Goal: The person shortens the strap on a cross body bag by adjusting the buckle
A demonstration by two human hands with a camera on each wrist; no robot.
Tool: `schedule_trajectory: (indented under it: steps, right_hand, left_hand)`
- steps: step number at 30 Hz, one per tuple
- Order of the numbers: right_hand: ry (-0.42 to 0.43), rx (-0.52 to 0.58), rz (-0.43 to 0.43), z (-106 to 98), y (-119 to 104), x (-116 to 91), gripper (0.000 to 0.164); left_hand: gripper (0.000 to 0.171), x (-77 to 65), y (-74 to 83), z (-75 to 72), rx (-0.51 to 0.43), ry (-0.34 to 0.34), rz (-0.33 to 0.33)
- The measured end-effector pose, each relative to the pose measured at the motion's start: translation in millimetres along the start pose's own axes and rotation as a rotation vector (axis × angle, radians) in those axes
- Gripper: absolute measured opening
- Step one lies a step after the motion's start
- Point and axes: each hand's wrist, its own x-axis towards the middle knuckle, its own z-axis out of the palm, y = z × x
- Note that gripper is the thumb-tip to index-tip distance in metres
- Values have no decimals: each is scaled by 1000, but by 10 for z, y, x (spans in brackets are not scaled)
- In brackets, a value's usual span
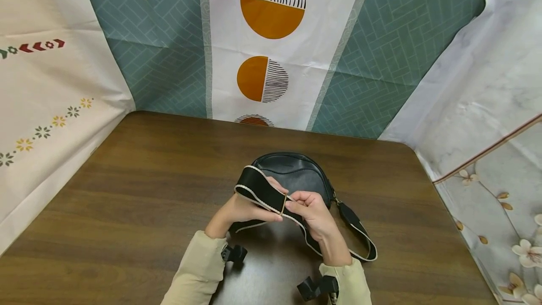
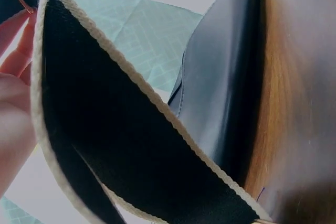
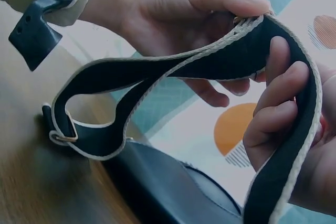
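Observation:
A black handbag with a curved top stands on the table behind both hands. Its wide black strap has white braided edges and loops up in front of the bag. With thumb and fingers the left hand grips the strap beside a thin gold slider buckle. Just right of this buckle, the right hand pinches the strap; its curled fingers show against the band in the right wrist view. A second metal ring sits on a lower bend of the strap. In the left wrist view the band hides much of the hands.
The brown wooden table carries the bag and the strap's trailing end, which lies to the right by the right forearm. Patterned cloth hangs behind the table's far edge, and pale cloths hang at both sides.

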Motion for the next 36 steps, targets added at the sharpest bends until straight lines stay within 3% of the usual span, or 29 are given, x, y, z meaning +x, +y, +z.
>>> schedule_trajectory:
  steps: [7,13,20,28,36]
  right_hand:
    - [-26,24,7,-28,14,-20,6]
    - [-54,-28,8,-155,26,-94,9]
    - [-69,-73,11,-246,41,-143,12]
    - [-72,-23,0,-212,45,-117,16]
    - [-48,1,-8,-139,31,-62,19]
  left_hand:
    - [48,-1,-1,-20,6,5,7]
    - [48,-15,8,-81,-3,29,22]
    - [47,-22,18,-102,-29,27,-10]
    - [47,-9,12,-107,-22,27,17]
    - [47,-7,31,-64,5,17,-35]
